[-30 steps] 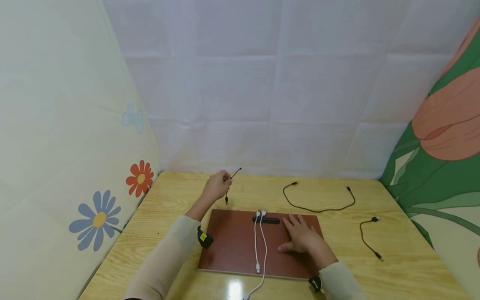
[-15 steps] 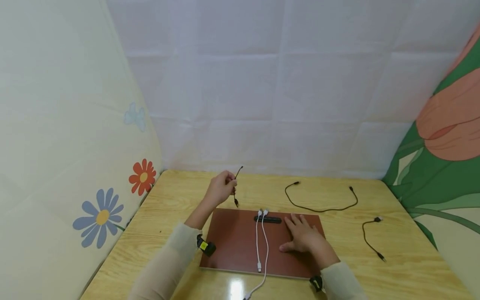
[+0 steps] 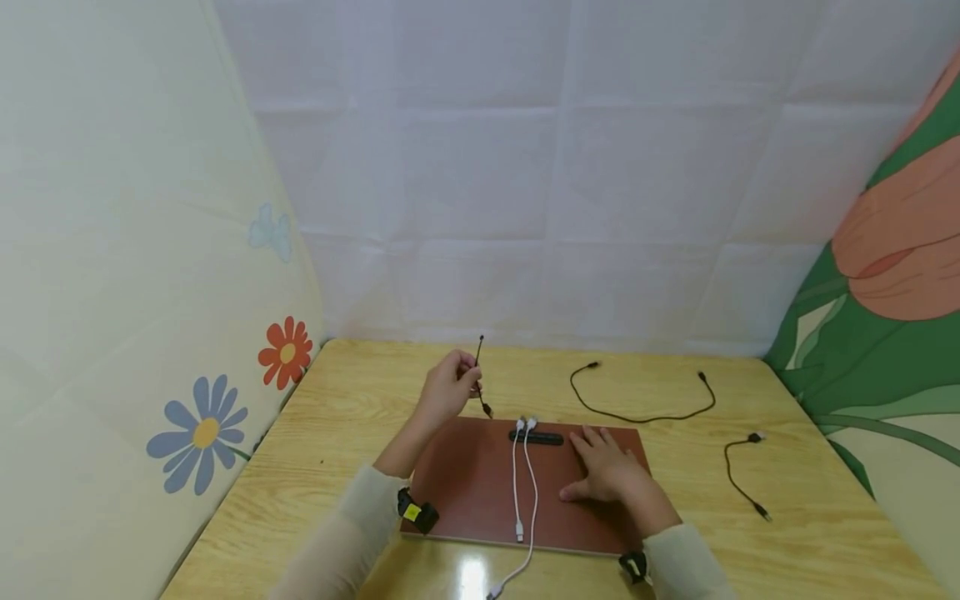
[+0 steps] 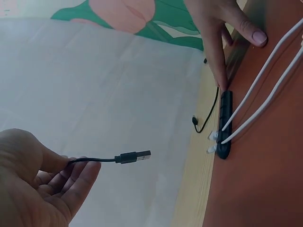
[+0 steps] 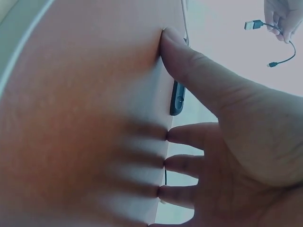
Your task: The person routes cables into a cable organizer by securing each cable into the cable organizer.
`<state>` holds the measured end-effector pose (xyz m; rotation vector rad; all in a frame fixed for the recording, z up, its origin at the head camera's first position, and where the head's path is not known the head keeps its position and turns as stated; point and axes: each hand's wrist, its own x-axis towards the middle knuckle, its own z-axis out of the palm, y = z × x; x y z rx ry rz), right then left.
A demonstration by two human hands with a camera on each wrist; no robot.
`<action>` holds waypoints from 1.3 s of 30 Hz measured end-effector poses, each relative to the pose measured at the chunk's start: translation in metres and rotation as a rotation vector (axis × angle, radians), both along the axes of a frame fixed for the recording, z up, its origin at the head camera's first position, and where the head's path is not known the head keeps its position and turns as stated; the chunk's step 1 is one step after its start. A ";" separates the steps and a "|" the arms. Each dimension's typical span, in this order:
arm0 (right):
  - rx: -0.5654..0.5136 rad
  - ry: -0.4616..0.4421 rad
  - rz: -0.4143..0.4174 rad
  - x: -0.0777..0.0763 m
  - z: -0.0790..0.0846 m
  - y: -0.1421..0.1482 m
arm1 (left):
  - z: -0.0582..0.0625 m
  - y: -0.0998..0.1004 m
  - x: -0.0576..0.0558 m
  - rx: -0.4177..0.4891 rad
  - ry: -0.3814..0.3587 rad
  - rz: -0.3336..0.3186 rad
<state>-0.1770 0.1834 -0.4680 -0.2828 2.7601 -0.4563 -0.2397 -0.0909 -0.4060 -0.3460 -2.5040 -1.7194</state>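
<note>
My left hand (image 3: 447,387) pinches a short black USB cable (image 4: 127,158) by its cord, above the far edge of a reddish-brown board (image 3: 465,492). The cable's USB-A plug points down toward the board in the head view, and its small other end sticks up. My right hand (image 3: 611,471) rests on the right part of the board with its fingers spread, fingertips touching the surface. Left of those fingers lies a black cable clip strip (image 3: 543,438) near the board's far edge. Two white USB cables (image 3: 532,492) sit in its left slots, their cords running toward me.
On the wood table (image 3: 360,375), a longer black cable (image 3: 637,417) curves behind the board at the right. A short black cable (image 3: 735,475) lies farther right. One white cable's end (image 3: 495,592) hangs over the board's near edge. A white cloth backdrop (image 3: 480,208) stands behind.
My left hand has moved right and slightly nearer with the black USB cable, bringing its plug close to the board's far edge. My right hand has stayed on the board.
</note>
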 end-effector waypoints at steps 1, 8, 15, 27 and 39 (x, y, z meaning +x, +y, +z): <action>-0.003 0.004 -0.001 0.000 0.000 0.000 | 0.000 0.001 0.002 0.019 0.001 -0.001; -0.214 0.160 -0.004 0.006 0.007 -0.012 | -0.003 0.010 0.011 0.127 0.013 -0.044; -0.548 0.246 -0.108 0.008 0.013 -0.043 | -0.006 0.025 0.020 0.189 0.062 -0.072; -1.151 -0.130 -0.270 0.008 0.012 -0.064 | -0.015 0.048 0.032 0.230 0.142 -0.085; -1.443 -0.023 -0.562 -0.003 0.010 -0.066 | -0.032 0.055 0.047 0.099 0.215 -0.141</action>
